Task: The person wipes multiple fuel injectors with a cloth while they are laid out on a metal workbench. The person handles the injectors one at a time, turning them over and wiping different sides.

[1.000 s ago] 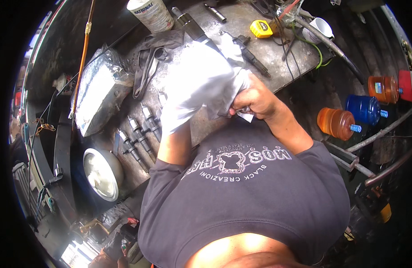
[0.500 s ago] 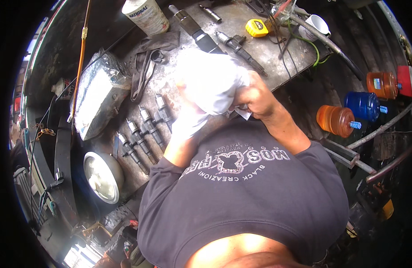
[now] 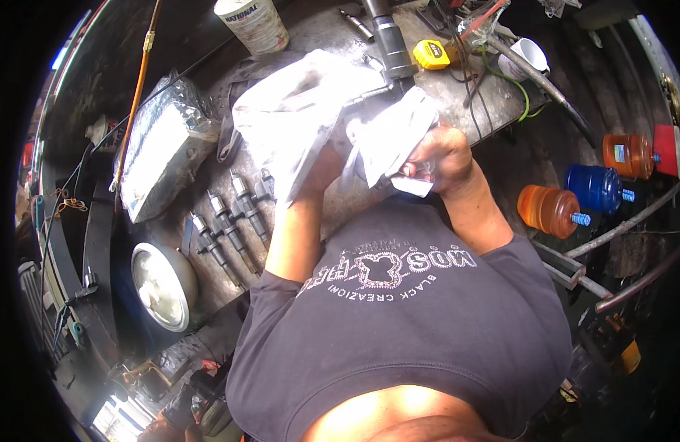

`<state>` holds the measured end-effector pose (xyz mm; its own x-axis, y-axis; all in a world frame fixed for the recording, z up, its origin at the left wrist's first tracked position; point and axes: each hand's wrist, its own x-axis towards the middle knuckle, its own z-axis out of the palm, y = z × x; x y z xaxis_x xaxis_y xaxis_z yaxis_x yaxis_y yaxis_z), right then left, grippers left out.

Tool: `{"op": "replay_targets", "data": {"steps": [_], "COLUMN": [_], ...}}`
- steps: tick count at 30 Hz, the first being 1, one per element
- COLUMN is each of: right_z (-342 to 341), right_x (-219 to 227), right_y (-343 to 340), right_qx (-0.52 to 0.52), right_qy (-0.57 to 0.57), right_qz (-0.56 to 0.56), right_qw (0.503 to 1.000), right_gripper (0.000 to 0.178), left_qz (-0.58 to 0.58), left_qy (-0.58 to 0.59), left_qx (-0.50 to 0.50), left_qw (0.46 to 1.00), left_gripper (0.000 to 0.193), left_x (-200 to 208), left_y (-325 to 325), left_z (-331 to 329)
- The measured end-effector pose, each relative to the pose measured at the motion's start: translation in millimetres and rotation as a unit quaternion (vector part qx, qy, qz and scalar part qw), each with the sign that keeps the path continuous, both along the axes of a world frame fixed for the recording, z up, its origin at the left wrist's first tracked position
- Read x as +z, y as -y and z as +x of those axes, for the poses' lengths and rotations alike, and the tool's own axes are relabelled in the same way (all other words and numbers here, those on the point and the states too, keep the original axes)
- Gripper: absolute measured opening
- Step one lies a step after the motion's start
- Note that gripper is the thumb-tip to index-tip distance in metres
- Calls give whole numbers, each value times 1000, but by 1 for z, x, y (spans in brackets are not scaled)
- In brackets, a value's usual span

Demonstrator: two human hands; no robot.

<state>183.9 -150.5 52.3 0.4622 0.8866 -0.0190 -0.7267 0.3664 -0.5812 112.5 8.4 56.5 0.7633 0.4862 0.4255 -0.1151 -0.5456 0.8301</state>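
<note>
A bright white cloth point(image 3: 281, 118) hangs over my left hand point(image 3: 325, 168), which grips it from beneath; the fingers are hidden. My right hand point(image 3: 444, 156) is closed on another bunched part of white cloth point(image 3: 391, 136), its fingers curled near my chest. Whether both parts are one cloth I cannot tell. Beyond the right-hand cloth, a large dark metal injector point(image 3: 391, 48) points away, its near end meeting the cloth. Another injector point(image 3: 371, 62) shows only its tip beside it. Several slim injectors point(image 3: 226, 230) lie in a row at the left of the metal bench point(image 3: 333, 33).
A yellow tape measure point(image 3: 430, 54), white mug point(image 3: 530, 59) and cables lie at the right. A plastic-wrapped package point(image 3: 167, 147), a labelled tub point(image 3: 253, 26) and a lidded white pot point(image 3: 162, 287) stand left. Orange point(image 3: 548, 210) and blue jugs point(image 3: 594, 188) are off the bench's right.
The bunched cloth has opened into two parts as my hands moved apart. The large injector has swung right and now points straight away. My right hand moved slightly right.
</note>
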Motion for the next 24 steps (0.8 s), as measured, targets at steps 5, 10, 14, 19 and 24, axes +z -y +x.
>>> {"op": "replay_targets", "data": {"steps": [5, 10, 14, 19, 24], "right_z": [-3, -5, -10, -1, -6], "right_x": [-6, -3, -10, -15, -7], "right_y": [-5, -10, -16, -3, -6], "right_qx": [-21, -16, -105, -75, -72], "right_qy": [15, -11, -5, -21, 21], "right_qz": [-80, -90, -83, -63, -59], "right_qw": [996, 996, 991, 995, 995], "right_gripper": [16, 18, 20, 24, 25], "left_qz": [-58, 139, 48, -219, -504], "left_qy": [77, 74, 62, -208, 41], "left_qx": [23, -117, -96, 16, -173], "left_qw": [995, 981, 992, 953, 845], "left_gripper": [14, 13, 17, 25, 29], "left_x": [23, -14, -12, -2, -47], "left_y": [27, 15, 5, -11, -20], "left_z": [9, 2, 8, 8, -5]}}
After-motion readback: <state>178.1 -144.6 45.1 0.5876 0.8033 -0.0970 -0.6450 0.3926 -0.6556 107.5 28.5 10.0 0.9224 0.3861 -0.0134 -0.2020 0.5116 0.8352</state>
